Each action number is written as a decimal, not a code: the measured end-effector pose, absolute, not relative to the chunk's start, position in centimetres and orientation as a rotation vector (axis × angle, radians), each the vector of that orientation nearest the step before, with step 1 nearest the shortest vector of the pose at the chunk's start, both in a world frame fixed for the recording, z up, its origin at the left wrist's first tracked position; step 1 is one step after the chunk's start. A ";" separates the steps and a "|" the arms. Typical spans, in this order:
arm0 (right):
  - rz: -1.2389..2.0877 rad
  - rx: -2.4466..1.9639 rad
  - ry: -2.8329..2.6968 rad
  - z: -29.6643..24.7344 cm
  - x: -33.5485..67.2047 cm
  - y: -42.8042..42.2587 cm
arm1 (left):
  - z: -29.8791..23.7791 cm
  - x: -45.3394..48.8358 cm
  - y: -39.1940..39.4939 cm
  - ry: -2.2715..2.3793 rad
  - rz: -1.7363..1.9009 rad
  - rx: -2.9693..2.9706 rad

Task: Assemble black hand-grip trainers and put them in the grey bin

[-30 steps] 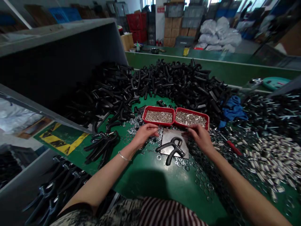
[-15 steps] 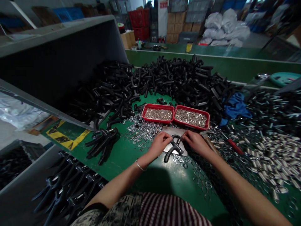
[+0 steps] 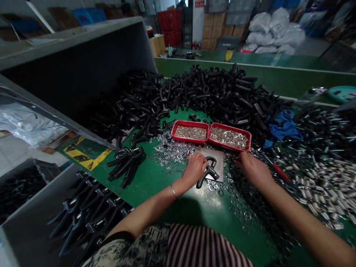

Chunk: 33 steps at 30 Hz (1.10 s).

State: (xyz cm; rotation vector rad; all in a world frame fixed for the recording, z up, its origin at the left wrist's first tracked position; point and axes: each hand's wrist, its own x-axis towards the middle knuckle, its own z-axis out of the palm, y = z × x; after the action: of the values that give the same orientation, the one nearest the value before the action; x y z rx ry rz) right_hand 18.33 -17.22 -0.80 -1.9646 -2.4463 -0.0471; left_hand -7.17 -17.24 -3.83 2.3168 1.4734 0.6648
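Note:
A black V-shaped hand-grip piece [image 3: 209,172] lies on a small grey metal plate [image 3: 218,157] on the green table. My left hand [image 3: 195,167] is closed over the piece's left arm and holds it on the plate. My right hand [image 3: 251,168] has its fingers curled down among the loose metal rings [image 3: 236,193] just right of the plate; whatever it pinches is hidden. Behind the plate stand two red trays, the left tray [image 3: 190,126] holding small silvery parts and the right tray [image 3: 230,130] holding short metal pins.
A big heap of black handles [image 3: 200,92] fills the back of the table. Washers [image 3: 169,152] lie left of the plate, finished grips [image 3: 126,163] further left. Metal sleeves [image 3: 319,174], a red-handled tool [image 3: 280,173] and a blue cloth [image 3: 282,126] are on the right. A grey bin [image 3: 33,230] of grips sits lower left.
Both hands came back from the red trays to the plate. My left hand then closed over the black piece, and my right hand moved off to the rings at the right.

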 end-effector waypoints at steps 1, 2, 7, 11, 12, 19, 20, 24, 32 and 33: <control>-0.150 -2.043 -2.402 -1.1 19.7 -18.3 | -3.9 -7.2 -17.0 1.424 0.619 2.404; -0.224 -2.111 -2.374 -1.4 20.8 -19.3 | -3.9 -7.2 -16.8 1.363 0.567 2.494; -0.133 -2.160 -2.349 -2.7 23.4 -21.7 | -3.6 -7.7 -16.4 1.138 0.379 2.738; -0.027 -2.087 -2.130 -2.1 23.8 -22.6 | -3.0 -8.7 -18.2 1.102 0.397 2.733; 0.041 -2.062 -2.076 -1.7 23.5 -23.1 | -2.9 -8.9 -18.7 1.122 0.408 2.712; 0.528 -1.738 -2.038 0.5 17.7 -25.3 | -3.0 -9.1 -19.1 1.126 0.407 2.651; 0.484 -1.719 -2.037 0.5 17.1 -25.1 | -3.0 -9.1 -19.0 1.119 0.417 2.642; 0.451 -1.783 -2.151 0.6 16.8 -23.9 | -2.9 -9.2 -19.2 1.144 0.476 2.587; 0.447 -1.656 -2.144 2.3 14.8 -24.3 | -3.9 -8.7 -19.6 1.384 0.614 2.355; 0.505 -1.652 -2.193 2.0 14.4 -24.3 | -4.1 -8.7 -19.5 1.393 0.618 2.343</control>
State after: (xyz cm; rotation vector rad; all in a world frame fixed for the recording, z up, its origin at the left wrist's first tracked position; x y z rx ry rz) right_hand 14.45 -24.30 2.00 -1.6522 -2.1929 0.5046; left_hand -8.70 -19.53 -4.07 2.3435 1.3928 0.6176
